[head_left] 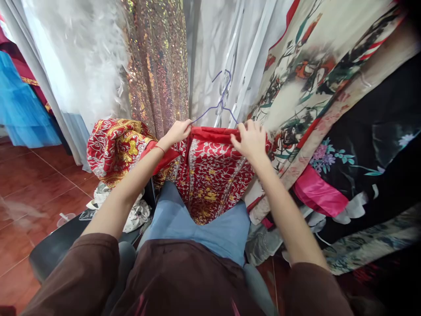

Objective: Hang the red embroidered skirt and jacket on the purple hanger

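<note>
A red garment (213,171) with gold and silver embroidery hangs in front of my lap, its plain red band along the top. Above the band, a purple wire hanger (222,103) shows its hook and sloping arms; its lower part is hidden by the cloth. My left hand (179,131) is closed on the garment's top left corner by the hanger's end. At the top right, my right hand (251,138) grips the band with bent fingers near the hanger's other end. A puffed embroidered part (115,151) bulges out beyond my left wrist.
Hanging clothes line the front: white feathers (95,57), a sequin dress (159,61) and a floral cloth (296,79). Black fabric (371,145) hangs at the right. A dark stool (55,250) with white dotted cloth (136,215) and a plastic cup (65,219) stands left.
</note>
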Demonstrator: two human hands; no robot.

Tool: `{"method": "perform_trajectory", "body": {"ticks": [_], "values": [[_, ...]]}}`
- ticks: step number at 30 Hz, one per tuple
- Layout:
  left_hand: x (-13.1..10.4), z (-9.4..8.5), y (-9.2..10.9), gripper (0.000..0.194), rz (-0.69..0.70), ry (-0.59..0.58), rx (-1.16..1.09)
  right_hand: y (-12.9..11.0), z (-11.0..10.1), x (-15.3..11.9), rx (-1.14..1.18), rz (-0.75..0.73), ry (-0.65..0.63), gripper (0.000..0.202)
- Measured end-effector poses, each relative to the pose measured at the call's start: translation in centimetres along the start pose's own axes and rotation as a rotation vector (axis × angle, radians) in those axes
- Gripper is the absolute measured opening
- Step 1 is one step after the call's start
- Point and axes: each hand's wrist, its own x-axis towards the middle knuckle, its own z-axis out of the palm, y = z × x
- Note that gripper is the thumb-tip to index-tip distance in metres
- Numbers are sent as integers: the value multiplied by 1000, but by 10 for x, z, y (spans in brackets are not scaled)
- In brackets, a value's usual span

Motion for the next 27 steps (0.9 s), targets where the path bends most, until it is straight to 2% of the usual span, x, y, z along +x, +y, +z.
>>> {"method": "perform_trajectory", "body": {"ticks": [2,4,6,8,10,11,14,16,18,22,25,27], "values": [[0,-2,-11,39,44,13,-38,32,-9,-3,-98,-51,-50,44],[2,-1,-21,45,26,37,-65,57,-12,-14,-116,-59,-157,49],[5,3,-27,49,-39,37,-122,74,-13,-27,-59,-43,-251,51],[8,10,-33,52,-90,47,-209,81,-12,-36,47,-27,-268,49],[9,17,-39,56,-172,124,-284,84,-10,-40,186,-21,-217,44],[7,19,-42,56,-256,172,-303,85,-8,-40,264,-17,-184,42],[-1,24,-53,39,-509,223,-299,88,1,-38,506,8,-91,34],[-5,25,-57,26,-534,227,-301,90,10,-38,660,38,-31,31],[-5,24,-59,16,-491,265,-338,91,18,-41,783,82,13,30],[6,27,-55,21,-459,324,-427,80,18,-55,849,127,51,28],[20,33,-52,18,-595,373,-512,71,5,-65,821,78,32,28],[27,37,-53,15,-722,448,-555,69,-3,-68,793,36,-8,28]]}}
